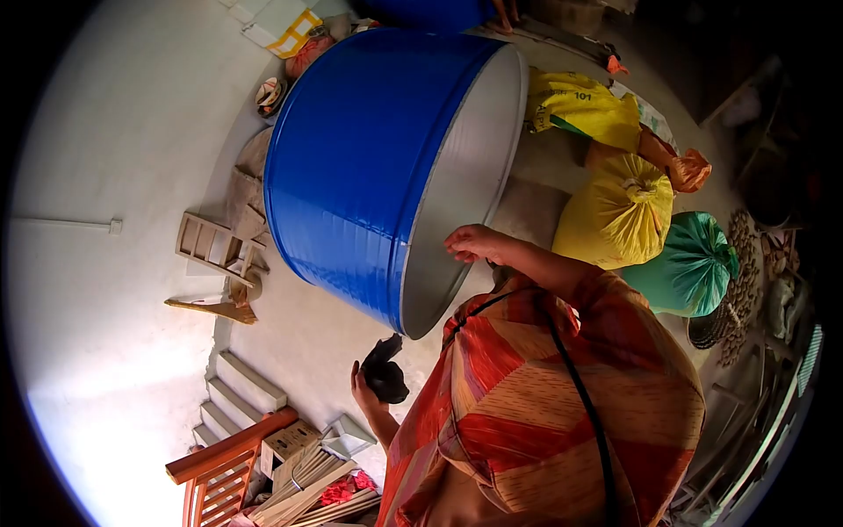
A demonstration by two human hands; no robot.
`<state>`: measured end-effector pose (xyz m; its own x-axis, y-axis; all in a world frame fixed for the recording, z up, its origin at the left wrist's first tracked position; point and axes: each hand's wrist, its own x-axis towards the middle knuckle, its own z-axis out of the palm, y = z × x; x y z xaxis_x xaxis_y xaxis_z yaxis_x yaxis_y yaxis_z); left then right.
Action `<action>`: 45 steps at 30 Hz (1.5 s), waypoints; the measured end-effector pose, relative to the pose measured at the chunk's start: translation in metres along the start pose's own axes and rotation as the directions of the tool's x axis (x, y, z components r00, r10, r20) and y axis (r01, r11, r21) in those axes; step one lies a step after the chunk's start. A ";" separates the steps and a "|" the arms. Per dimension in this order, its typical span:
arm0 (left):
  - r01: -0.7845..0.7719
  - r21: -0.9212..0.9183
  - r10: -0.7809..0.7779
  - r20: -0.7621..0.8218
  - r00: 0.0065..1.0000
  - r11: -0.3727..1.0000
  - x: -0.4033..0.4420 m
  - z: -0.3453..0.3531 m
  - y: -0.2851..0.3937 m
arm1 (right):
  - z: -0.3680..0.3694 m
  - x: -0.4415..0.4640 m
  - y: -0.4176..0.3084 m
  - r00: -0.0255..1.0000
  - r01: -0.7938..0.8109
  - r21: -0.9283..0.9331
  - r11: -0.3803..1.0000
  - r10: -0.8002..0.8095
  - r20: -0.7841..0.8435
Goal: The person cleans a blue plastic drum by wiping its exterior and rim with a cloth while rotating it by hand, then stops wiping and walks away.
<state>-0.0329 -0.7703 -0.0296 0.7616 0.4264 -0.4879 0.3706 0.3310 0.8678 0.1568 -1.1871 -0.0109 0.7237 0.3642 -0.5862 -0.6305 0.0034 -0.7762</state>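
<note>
A large blue drum (351, 167) with a pale grey-white end face (470, 167) fills the middle of the head view. My right hand (474, 243) hovers over or near that pale face with bent, loosely parted fingers. Nothing shows in it, and I cannot tell whether it touches the drum. Below the drum's lower edge, my left hand (371, 397) holds a crumpled black cloth (384, 371). The cloth hides part of the left fingers. My patterned red and orange garment (544, 395) covers the lower right.
Tied yellow (615, 215) and green sacks (680, 263) stand right of the drum, with another yellow sack (588, 110) behind. A wooden rack (219, 241) leans by the left wall. Concrete steps (241, 391), a wooden railing (228, 457) and timber strips (307, 483) lie lower left. Another person's foot (502, 19) shows above.
</note>
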 end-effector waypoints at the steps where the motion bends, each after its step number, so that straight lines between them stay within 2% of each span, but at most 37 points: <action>1: 0.002 -0.001 -0.002 -0.002 1.000 1.000 0.000 0.001 0.000 | -0.002 0.002 0.002 1.000 0.004 -0.019 1.000 -0.004 -0.012; 9: 0.022 0.058 -0.022 -0.007 1.000 0.998 0.007 0.007 0.006 | -0.011 0.009 0.013 0.999 -0.012 0.032 0.999 0.013 -0.046; 13: 0.003 -0.001 -0.003 0.015 1.000 1.000 0.014 0.009 0.004 | -0.016 0.011 0.012 0.999 -0.017 0.049 0.999 0.019 -0.047; 17: -0.014 0.027 0.015 -0.042 0.999 1.000 0.010 0.020 0.011 | -0.021 0.011 0.008 0.998 -0.043 -0.029 0.999 0.041 -0.054; 22: -0.015 -0.005 0.014 -0.053 0.998 1.000 0.008 0.019 0.003 | -0.022 0.016 0.003 0.997 -0.039 0.013 0.999 0.039 -0.060; 31: -0.006 0.090 0.013 -0.082 0.997 0.996 -0.008 0.008 0.001 | -0.017 0.025 -0.003 0.998 -0.018 -0.091 0.996 0.012 -0.066; 35: 0.001 0.057 0.003 -0.078 0.997 0.998 -0.009 0.002 0.000 | -0.023 0.023 0.002 0.998 -0.007 -0.088 0.996 0.001 -0.059; 37: 0.034 0.022 -0.032 -0.075 0.997 0.999 -0.001 -0.011 -0.004 | -0.037 0.030 0.031 0.996 0.039 -0.070 0.997 -0.045 -0.076; 39: 0.055 -0.054 -0.059 -0.087 0.994 0.997 0.004 -0.014 -0.008 | -0.059 0.037 0.056 0.996 -0.012 0.006 1.000 0.013 -0.087; 41: -0.052 0.020 0.054 -0.066 0.996 0.998 0.009 -0.018 -0.013 | -0.086 0.037 0.093 0.979 0.007 0.061 0.998 0.006 -0.203; 42: -0.089 0.024 0.091 -0.065 0.994 0.996 0.008 -0.016 -0.013 | -0.110 0.045 0.128 0.965 -0.043 0.002 0.999 0.042 -0.259; 43: -0.101 0.001 0.101 -0.090 0.991 0.995 0.000 -0.005 -0.007 | -0.149 0.056 0.178 0.939 -0.162 -0.173 0.972 0.098 -0.329; 44: -0.095 -0.028 0.092 -0.097 0.991 0.995 -0.006 0.003 -0.003 | -0.194 0.067 0.230 0.912 -0.304 -0.377 0.875 0.153 -0.381; 45: -0.087 -0.056 0.080 -0.121 0.990 0.995 -0.009 0.009 0.000 | -0.231 0.062 0.266 0.880 -0.412 -0.437 0.800 0.225 -0.417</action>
<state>-0.0348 -0.7818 -0.0245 0.7190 0.5498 -0.4252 0.2726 0.3397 0.9002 0.0985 -1.3787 -0.3076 0.6123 -0.0671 -0.7877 -0.6796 -0.5539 -0.4810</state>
